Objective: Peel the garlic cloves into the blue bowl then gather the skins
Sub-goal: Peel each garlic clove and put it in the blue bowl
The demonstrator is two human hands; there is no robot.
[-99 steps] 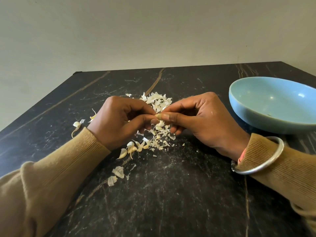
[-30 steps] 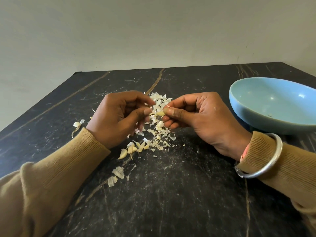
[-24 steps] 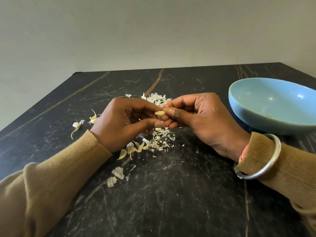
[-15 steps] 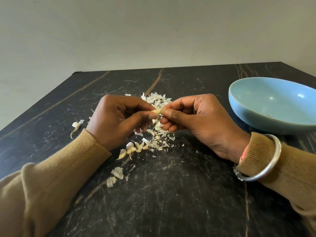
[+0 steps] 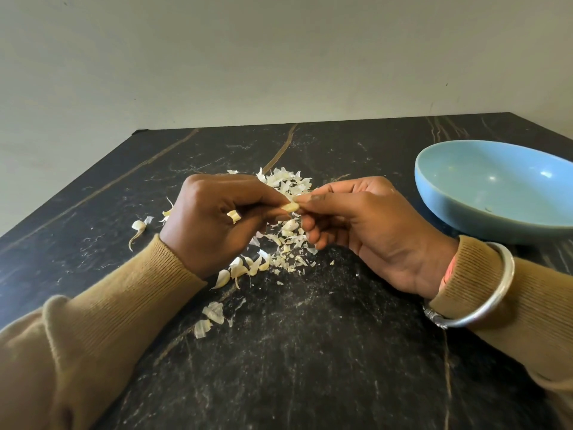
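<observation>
A small pale garlic clove (image 5: pixel 290 207) is held just above the table between both hands. My left hand (image 5: pixel 214 223) pinches its left end with thumb and forefinger, and my right hand (image 5: pixel 366 226) pinches its right end. A scrap of skin (image 5: pixel 234 216) clings to my left hand. Below and behind the hands lies a heap of white garlic skins (image 5: pixel 286 181). Several unpeeled cloves (image 5: pixel 240 268) lie by my left wrist. The blue bowl (image 5: pixel 496 187) stands at the right, apart from my right hand.
The black marble table (image 5: pixel 310 352) reaches a pale wall at the back. Stray skins (image 5: pixel 209 318) lie toward the front, and a loose clove with a tail (image 5: pixel 138 228) lies at the left. A silver bangle (image 5: pixel 477 308) circles my right wrist.
Both hands stay together over the skin heap, working the clove with small finger movements. A scrap of skin now sticks to my left hand. The bowl has not moved.
</observation>
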